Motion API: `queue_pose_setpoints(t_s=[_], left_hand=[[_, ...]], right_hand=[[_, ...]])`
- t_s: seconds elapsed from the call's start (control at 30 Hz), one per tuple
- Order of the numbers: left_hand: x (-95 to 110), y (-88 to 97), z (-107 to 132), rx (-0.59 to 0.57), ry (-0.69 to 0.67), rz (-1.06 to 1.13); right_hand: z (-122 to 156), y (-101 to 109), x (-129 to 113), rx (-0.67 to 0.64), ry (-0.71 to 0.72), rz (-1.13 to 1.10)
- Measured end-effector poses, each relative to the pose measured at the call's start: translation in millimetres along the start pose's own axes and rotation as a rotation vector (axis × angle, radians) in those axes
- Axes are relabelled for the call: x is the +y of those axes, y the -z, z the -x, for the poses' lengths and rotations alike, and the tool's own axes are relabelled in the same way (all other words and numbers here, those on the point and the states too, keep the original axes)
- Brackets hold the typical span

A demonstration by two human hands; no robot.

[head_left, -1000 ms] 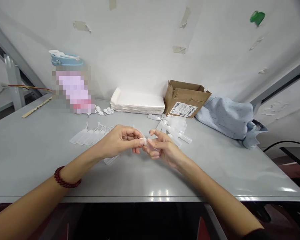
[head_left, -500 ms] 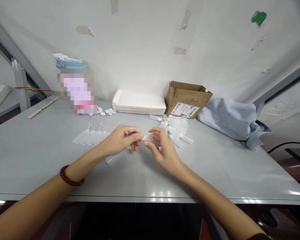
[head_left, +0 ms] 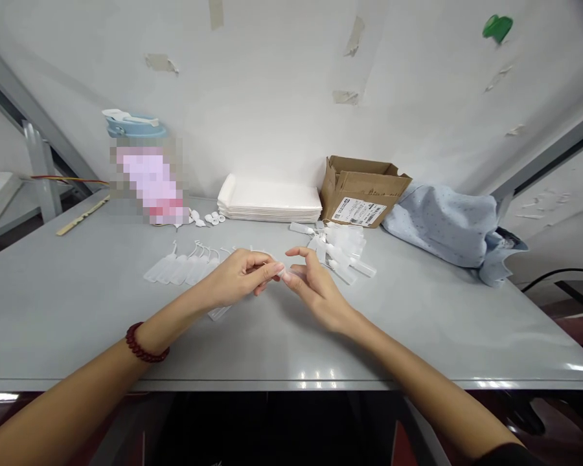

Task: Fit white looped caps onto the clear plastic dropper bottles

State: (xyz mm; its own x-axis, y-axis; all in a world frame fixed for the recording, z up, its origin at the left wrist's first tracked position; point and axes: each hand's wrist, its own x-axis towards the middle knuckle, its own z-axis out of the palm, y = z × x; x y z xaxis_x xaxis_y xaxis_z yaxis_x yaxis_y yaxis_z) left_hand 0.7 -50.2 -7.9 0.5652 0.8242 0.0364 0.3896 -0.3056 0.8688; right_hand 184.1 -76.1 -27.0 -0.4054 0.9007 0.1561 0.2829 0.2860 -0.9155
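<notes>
Above the middle of the table, my left hand (head_left: 243, 277) and my right hand (head_left: 321, 291) meet at the fingertips around one small translucent plastic tube (head_left: 298, 274). My left thumb and fingers pinch its left end. On its body my right thumb is pressed, while the right index finger is raised and bent. Fingers cover most of the piece. Beside my left hand lies a row of flat translucent tubes with thin looped strings (head_left: 177, 268). Another clear tube (head_left: 219, 313) shows partly under my left wrist. Right of my right hand is a loose pile of similar tubes (head_left: 344, 244).
Small white caps (head_left: 206, 219) lie near a blurred pink packet (head_left: 153, 184). Along the wall stand a stack of white sheets (head_left: 272, 202), an open cardboard box (head_left: 362, 194) and a bunched light-blue cloth (head_left: 447, 223). A wooden strip (head_left: 82, 215) lies at the left.
My hands have drawn closer together, covering more of the tube. My right index finger has lifted off it. The view has shifted slightly.
</notes>
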Motion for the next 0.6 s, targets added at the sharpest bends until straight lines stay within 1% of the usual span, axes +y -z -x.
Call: queue_pose_setpoints(t_s=[0.07, 0.13, 0.23, 0.3, 0.47, 0.6], left_hand=[[0.7, 0.7, 0.5, -0.017, -0.009, -0.044], [1.5, 1.0, 0.7, -0.031, -0.016, -0.09], [0.6, 0.4, -0.1, -0.048, -0.01, -0.151], [-1.9, -0.4, -1.2, -0.058, -0.02, -0.181], [-6.7, -2.0, -2.7, -0.076, -0.094, -0.214], [-5.6, -3.0, -2.4, -0.063, -0.13, -0.235]], right_hand=[[-1.6, 3.5, -3.9, -0.081, -0.137, -0.268], [-3.7, 6.9, -5.3, -0.16, -0.282, -0.472], [-6.1, 11.1, -4.8, -0.206, -0.436, -0.621], [-7.2, 13.2, -3.7, -0.228, -0.49, -0.685], [-9.7, 18.9, 1.7, -0.371, -0.555, -0.871], [-11.9, 23.2, 7.4, -0.409, -0.611, -0.962]])
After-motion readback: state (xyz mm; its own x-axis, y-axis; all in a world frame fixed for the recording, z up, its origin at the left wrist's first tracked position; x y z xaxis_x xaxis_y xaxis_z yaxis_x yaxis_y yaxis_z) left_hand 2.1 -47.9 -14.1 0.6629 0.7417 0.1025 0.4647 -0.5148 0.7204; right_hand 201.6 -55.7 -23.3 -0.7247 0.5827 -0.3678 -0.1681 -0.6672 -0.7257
